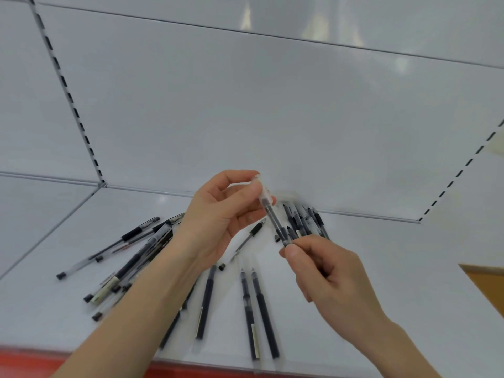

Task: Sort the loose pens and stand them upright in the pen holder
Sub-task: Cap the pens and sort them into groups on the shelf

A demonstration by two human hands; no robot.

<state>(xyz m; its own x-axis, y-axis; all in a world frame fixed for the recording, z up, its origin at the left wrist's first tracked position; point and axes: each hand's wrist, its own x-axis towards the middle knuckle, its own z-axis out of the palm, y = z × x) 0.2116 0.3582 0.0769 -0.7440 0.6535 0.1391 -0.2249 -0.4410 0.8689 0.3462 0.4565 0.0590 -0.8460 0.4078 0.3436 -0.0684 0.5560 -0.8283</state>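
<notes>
A pen (272,214) with a clear cap and dark barrel is held tilted above the white shelf (368,268). My left hand (223,216) pinches its capped upper end. My right hand (327,271) grips its lower end between thumb and fingers. Several loose dark pens (256,309) lie flat on the shelf below my hands. A second heap of pens (131,249) is spread at the left, partly under my left forearm. Behind my right hand several pens (305,222) stand tilted together; whatever holds them is hidden.
The shelf's white back panel (272,118) rises just behind the pens. Slotted uprights (68,88) run at the left and right sides. A red strip (41,361) lines the shelf's front edge. An orange-brown surface (488,282) shows at the far right.
</notes>
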